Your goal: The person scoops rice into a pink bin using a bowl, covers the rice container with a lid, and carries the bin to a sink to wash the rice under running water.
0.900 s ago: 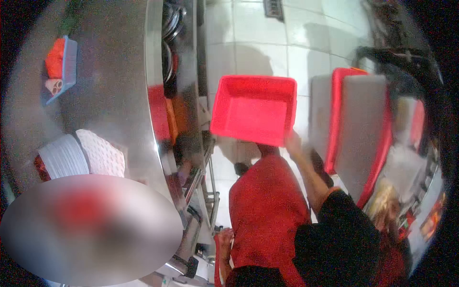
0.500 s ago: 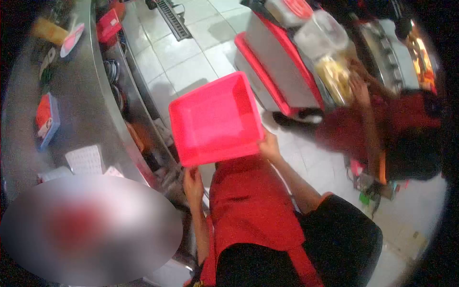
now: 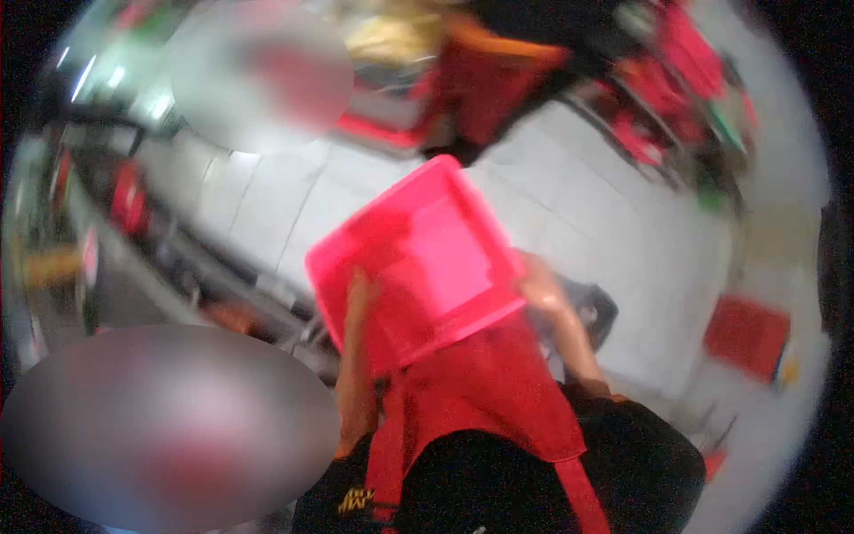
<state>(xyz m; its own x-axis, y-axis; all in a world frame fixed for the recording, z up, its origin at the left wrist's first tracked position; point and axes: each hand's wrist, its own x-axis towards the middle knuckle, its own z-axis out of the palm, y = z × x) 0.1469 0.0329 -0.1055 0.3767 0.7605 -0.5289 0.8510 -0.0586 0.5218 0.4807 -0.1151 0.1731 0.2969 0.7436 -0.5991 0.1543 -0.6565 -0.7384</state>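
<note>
The pink tub (image 3: 449, 240) is in front of the red apron (image 3: 480, 383), above the tiled floor (image 3: 623, 285). The right hand (image 3: 540, 287) grips its right edge; the left hand (image 3: 360, 289) overlaps its left side, its hold too blurred to tell.

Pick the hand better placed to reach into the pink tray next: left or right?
Left, probably. The left hand shows over the inside of the pink tray, whereas the right hand is at its right rim, apparently gripping it. Blur hides the left hand's exact contact.
</note>
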